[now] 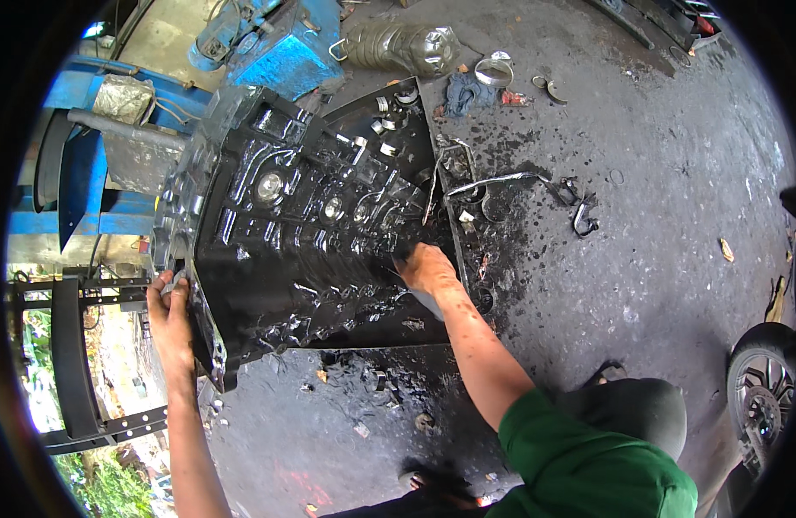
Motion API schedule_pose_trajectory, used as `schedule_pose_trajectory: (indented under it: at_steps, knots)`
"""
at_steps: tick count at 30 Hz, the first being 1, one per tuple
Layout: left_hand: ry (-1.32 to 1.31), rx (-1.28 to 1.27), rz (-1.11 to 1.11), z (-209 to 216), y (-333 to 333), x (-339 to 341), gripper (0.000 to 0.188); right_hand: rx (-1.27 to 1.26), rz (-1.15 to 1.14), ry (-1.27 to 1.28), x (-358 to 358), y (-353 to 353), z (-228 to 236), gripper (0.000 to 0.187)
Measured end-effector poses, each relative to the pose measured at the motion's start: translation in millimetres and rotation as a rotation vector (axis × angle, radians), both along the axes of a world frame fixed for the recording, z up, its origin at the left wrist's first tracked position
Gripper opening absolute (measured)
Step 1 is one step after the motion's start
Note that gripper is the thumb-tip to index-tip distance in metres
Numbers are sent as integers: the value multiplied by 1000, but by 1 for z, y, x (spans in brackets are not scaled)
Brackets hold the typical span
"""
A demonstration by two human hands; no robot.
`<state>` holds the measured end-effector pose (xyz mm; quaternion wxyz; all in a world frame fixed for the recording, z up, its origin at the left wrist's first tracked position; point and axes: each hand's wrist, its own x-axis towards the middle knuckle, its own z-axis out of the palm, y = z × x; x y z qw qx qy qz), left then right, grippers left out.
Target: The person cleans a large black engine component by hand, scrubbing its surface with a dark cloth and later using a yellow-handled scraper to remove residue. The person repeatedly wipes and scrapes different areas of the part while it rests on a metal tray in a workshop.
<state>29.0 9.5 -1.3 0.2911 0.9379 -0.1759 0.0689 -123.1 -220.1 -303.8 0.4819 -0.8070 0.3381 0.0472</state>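
Note:
A large black engine block (268,285), shiny with oil, lies tipped over in front of me on a dark metal tray (437,337). My left hand (169,324) grips the block's left end, its fingers curled at the rim near a grey edge. Close to the block's right end is my right hand (428,269), its fingers closed and pointing down. A pale grey piece, perhaps cloth, shows below that wrist; whatever the fingers hold is hidden. Several curved metal bearing shells (385,125) rest on the tray's far part.
A bent metal pipe (501,181) reaches over the tray's right edge onto the oil-stained floor. Beyond stand a large plastic bottle (398,47), a blue rag (469,93) and a metal ring (494,72). Blue machinery (285,56) is at far left, a wheel (761,393) at right.

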Motion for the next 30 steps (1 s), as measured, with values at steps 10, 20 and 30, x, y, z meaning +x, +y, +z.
schedule_pose_trajectory:
  at_steps: [10, 20, 30]
  knots:
    - [-20, -23, -8, -3, 0, -2, 34, -239, -362, 86, 58, -29, -66, 40]
    - [24, -81, -93, -2, -8, -4, 36, -161, -500, 46, -14, 55, -58, 36]
    - [-125, 70, -136, 0, -9, -7, 38, -58, -499, -32, -67, 65, 1, 28]
